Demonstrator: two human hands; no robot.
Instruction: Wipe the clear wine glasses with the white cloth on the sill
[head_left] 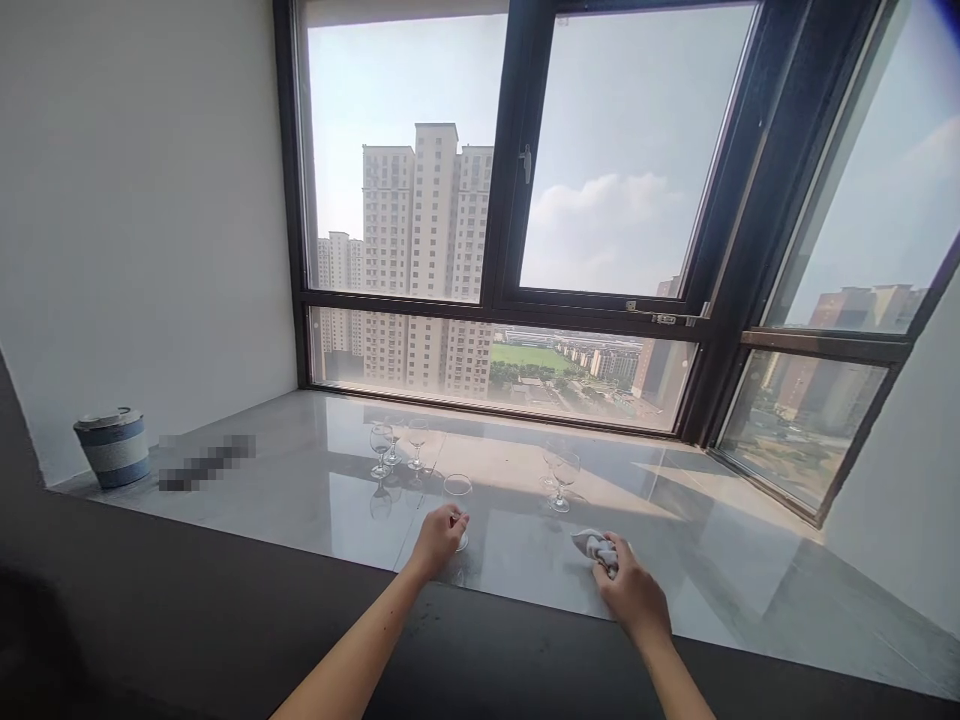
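Observation:
My left hand [441,540] is closed around a clear stemmed glass [457,488] near the front edge of the glossy sill. The bowl of that glass shows above my fingers, and its foot is partly hidden behind them. To the right, my right hand [634,595] grips a bunched grey-white cloth [596,548] just over the sill. Beyond the cloth stands a stemmed glass [562,480], with another faint one close behind it. At the back left a small group of similar glasses [381,445] stands upright.
A blue-and-white lidded bucket [114,450] stands at the sill's left end, beside a blurred-out patch [206,463]. Dark-framed windows [495,300] rise behind the grey sill [285,500], whose front edge drops to a dark face. White walls close both sides.

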